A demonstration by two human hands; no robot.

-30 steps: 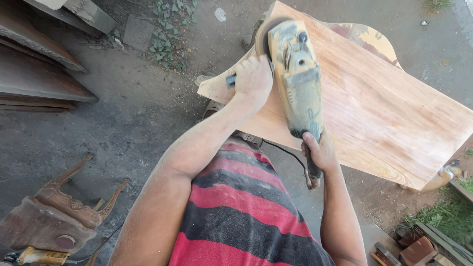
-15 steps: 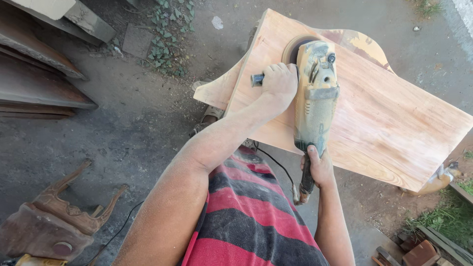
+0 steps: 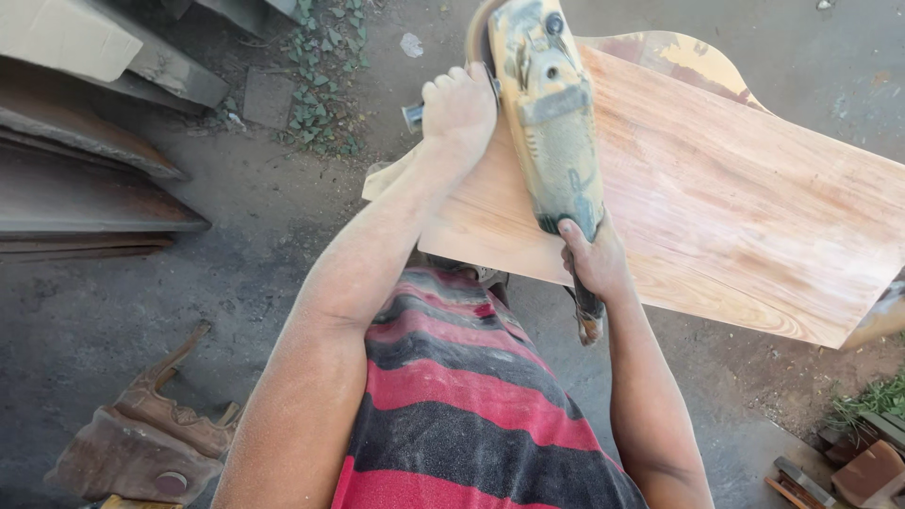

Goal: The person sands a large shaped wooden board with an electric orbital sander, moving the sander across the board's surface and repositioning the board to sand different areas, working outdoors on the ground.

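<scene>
A large dusty yellow angle grinder lies on a pale reddish wooden board, its disc end at the board's far left edge. My left hand is closed around the grinder's side handle. My right hand grips the rear handle near the board's front edge, and the cable end hangs below it. My chest in a red and black striped shirt fills the lower middle of the view.
Rusty steel beams lie at the left on the dirt ground. A carved brown wooden piece rests at the lower left. Weeds grow near a flat stone. Bricks and scrap sit at the lower right.
The grinder and both hands have moved farther away along the board, toward its far left edge. The view has shifted with them.
</scene>
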